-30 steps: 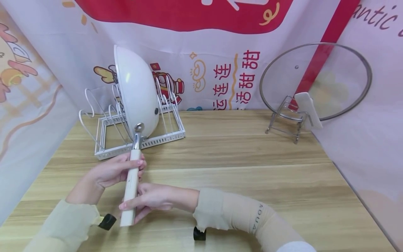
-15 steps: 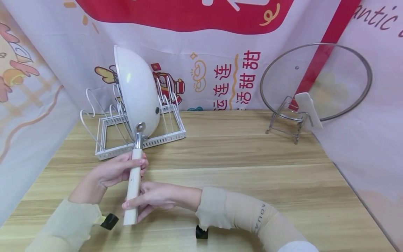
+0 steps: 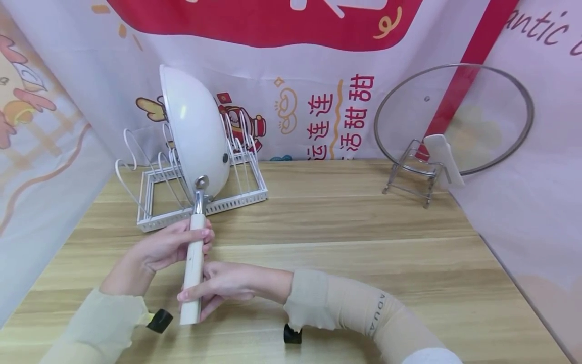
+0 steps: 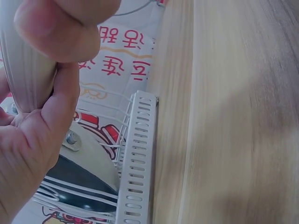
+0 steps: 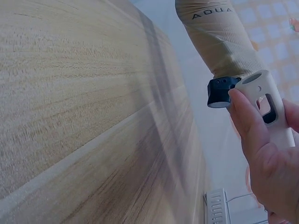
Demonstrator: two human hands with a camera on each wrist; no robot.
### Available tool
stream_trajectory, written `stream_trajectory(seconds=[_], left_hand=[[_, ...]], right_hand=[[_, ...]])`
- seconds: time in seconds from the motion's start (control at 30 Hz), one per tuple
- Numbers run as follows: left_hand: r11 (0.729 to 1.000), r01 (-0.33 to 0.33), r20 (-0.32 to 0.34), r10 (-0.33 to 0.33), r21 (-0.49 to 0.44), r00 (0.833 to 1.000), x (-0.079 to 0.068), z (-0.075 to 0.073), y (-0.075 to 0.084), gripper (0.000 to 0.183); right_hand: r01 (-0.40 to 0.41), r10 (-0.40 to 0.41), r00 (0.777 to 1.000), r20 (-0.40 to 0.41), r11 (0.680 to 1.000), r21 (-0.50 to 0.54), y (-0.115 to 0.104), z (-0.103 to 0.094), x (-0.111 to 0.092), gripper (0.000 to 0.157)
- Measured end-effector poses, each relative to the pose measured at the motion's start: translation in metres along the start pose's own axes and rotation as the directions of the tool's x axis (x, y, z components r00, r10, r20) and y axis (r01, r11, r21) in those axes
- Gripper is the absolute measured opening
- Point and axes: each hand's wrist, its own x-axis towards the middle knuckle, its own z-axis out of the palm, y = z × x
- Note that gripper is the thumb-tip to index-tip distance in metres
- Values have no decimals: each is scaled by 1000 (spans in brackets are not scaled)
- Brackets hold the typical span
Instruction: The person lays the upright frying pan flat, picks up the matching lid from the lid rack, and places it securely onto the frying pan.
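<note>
A white wok (image 3: 195,126) stands on its side in a white wire rack (image 3: 236,202), its dark inside visible in the left wrist view. Its pale handle (image 3: 194,258) points toward me, joined by a metal neck. My left hand (image 3: 168,245) grips the handle near that neck, thumb across the top. Closer to me, my right hand (image 3: 223,285) holds the handle by its end. In the right wrist view the handle's slotted end (image 5: 275,123) sits between the right thumb and fingers. The left wrist view shows the left fingers (image 4: 70,84) curled round the handle.
A large glass lid (image 3: 491,111) with a metal rim leans in a small metal stand (image 3: 411,169) at the back right, a white flat piece (image 3: 445,156) on it. Printed cloth (image 3: 291,65) hangs behind the wooden table (image 3: 345,222).
The wok's upper rim has tipped slightly to the left, while the handle's end and both hands have shifted a little to the right. Both hands keep their hold throughout.
</note>
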Motion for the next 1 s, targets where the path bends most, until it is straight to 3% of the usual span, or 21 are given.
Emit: stream_trajectory(seconds=[0.33, 1.0], left_hand=[[1000, -26, -16, 25, -15, 1000, 2, 1, 0, 16], [992, -117, -23, 118, 47, 993, 13, 6, 4, 16]], right_hand=[[-3, 3, 1000, 16, 1000, -18, -6, -3, -2, 19], [9, -5, 999, 43, 996, -93, -17, -17, -13, 18]])
